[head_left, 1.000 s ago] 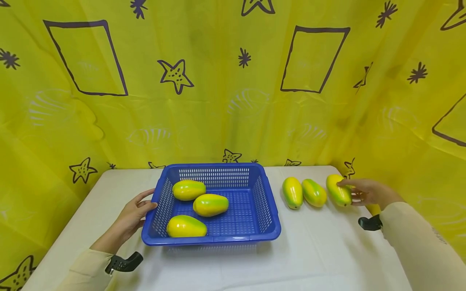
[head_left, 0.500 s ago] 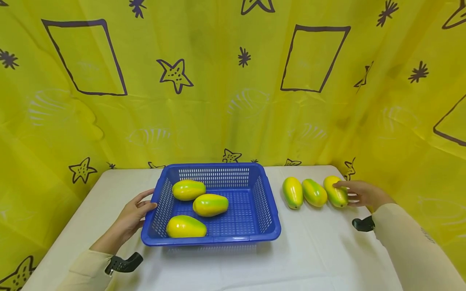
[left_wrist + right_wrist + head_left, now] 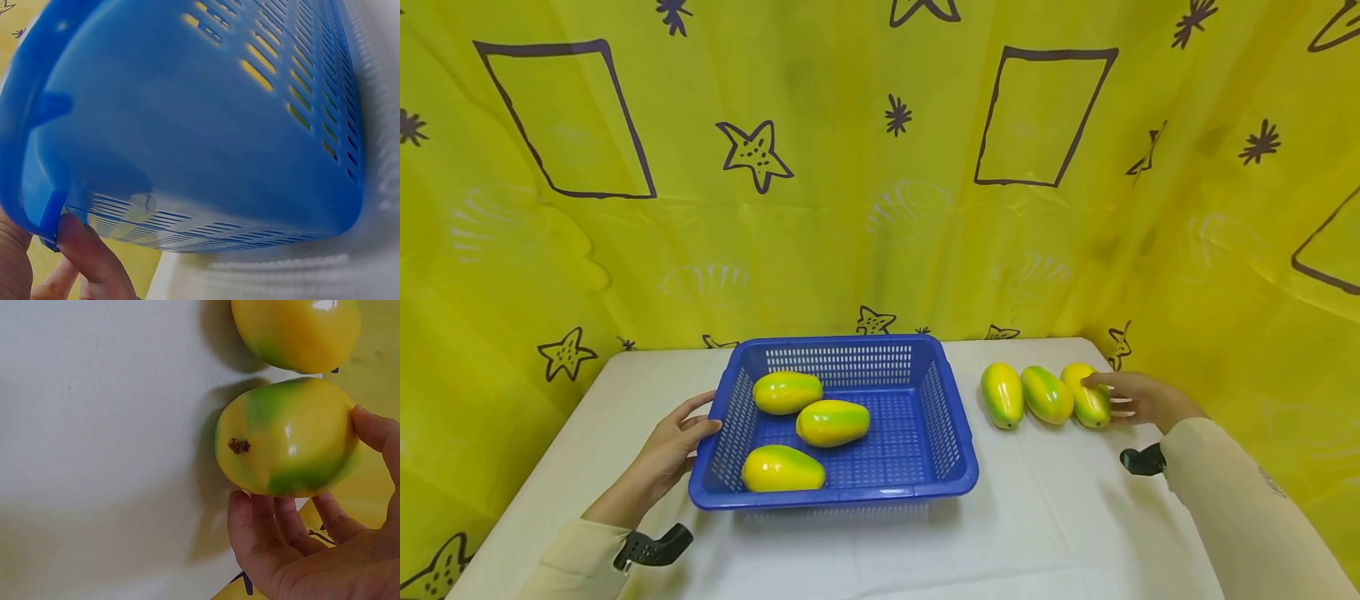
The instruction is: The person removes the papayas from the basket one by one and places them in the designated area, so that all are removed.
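My left hand pinches the left rim of a blue plastic basket. In the left wrist view, a fingertip tucks under the rim. Three yellow-green papayas lie in the basket's left half, one of them the middle papaya. On the right, my right hand holds the rightmost papaya, thumb on top and fingers along its side. Its brown stem end faces the camera in the right wrist view, where the papaya sits just apart from its neighbour.
Two more papayas, the left one and the middle one, lie side by side right of the basket. A white cloth covers the table. Behind and beside it hangs a yellow curtain with dark drawings.
The right hand has moved left with its papaya, bringing it up beside the two others in the row. The left hand and basket have stayed in place.
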`<state>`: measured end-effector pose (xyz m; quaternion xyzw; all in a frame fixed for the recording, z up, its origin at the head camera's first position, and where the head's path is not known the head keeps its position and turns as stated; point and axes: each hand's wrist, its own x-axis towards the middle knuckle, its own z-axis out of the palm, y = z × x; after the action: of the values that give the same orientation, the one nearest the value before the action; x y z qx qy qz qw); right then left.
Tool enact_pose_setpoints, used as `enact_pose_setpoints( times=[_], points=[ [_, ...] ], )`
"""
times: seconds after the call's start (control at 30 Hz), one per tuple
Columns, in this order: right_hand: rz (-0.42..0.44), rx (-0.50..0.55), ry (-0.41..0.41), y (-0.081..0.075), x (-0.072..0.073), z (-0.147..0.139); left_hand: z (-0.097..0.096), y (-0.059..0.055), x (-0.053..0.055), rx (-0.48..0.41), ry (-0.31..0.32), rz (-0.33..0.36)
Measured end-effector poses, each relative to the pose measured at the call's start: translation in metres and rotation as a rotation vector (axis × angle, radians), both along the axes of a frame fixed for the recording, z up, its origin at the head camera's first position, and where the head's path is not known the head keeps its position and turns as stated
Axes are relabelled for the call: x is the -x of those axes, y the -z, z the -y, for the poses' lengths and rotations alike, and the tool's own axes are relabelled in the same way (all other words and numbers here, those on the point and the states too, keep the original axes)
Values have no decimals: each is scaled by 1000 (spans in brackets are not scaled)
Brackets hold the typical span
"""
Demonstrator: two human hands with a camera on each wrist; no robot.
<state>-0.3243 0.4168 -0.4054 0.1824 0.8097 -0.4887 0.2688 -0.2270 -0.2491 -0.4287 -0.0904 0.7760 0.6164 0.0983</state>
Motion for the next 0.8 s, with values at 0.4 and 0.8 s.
enact_pose_setpoints(
  times=[0.4,0.8],
  points=[
    [12,-6,50,-4,-1,-1,-1,0,-2,19,-1,1],
    [-7,4,38,-11,-3,-4,2,1,0,-1,11,-3]
  ],
)
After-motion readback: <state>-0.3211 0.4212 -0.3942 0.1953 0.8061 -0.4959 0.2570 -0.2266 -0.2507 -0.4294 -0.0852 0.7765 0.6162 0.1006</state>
